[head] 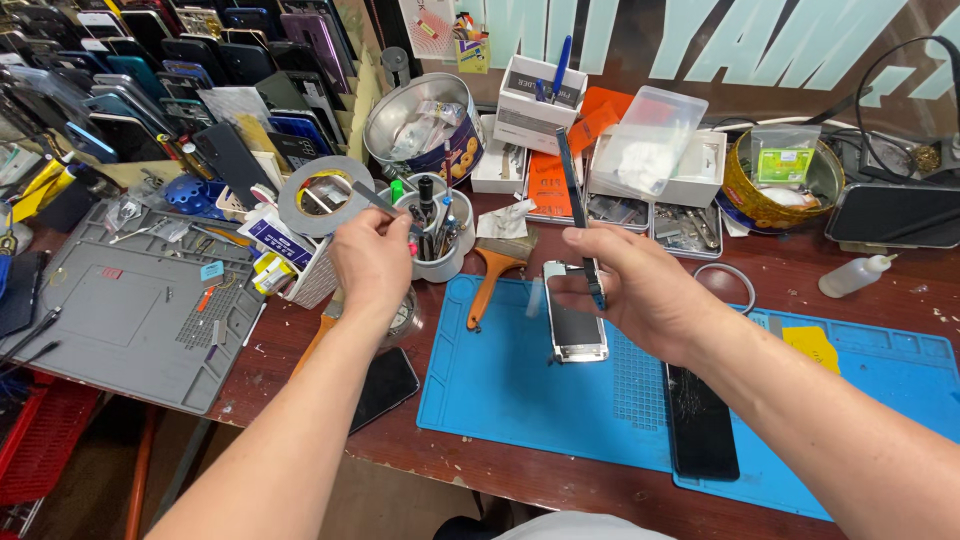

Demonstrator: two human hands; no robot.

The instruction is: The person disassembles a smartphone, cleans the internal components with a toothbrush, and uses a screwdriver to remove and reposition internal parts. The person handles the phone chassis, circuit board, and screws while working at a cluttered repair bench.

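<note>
We see the left hand point(372, 262) raised over the desk point(520, 470), its fingers pinched around a thin metal tool, which looks like tweezers point(378, 202), though the view is too blurred for us to be sure. That hand sits just beside a white cup point(440, 262) stuffed with pens and small tools, and near a grey roll of tape point(322, 196) that stands on a box to its left.

The right hand point(640, 290) is closed on a thin dark phone panel point(578, 215), held edge-on and nearly upright above the blue mat point(520, 390). Behind that hand, flat on the mat, lies an opened phone body point(575, 325) with a silver frame. A phone with a cracked screen point(700, 420) lies on the mat below the right wrist, and another dark phone point(385, 385) lies on the bare wood under the left forearm.

A brush with an orange handle point(492, 275) rests across the mat's top left corner. Further left we note a grey work mat point(130, 320). At the back stand a round metal tin point(425, 125), white boxes point(540, 95), a clear plastic tub point(650, 140) and a small squeeze bottle point(855, 275) on the right.
</note>
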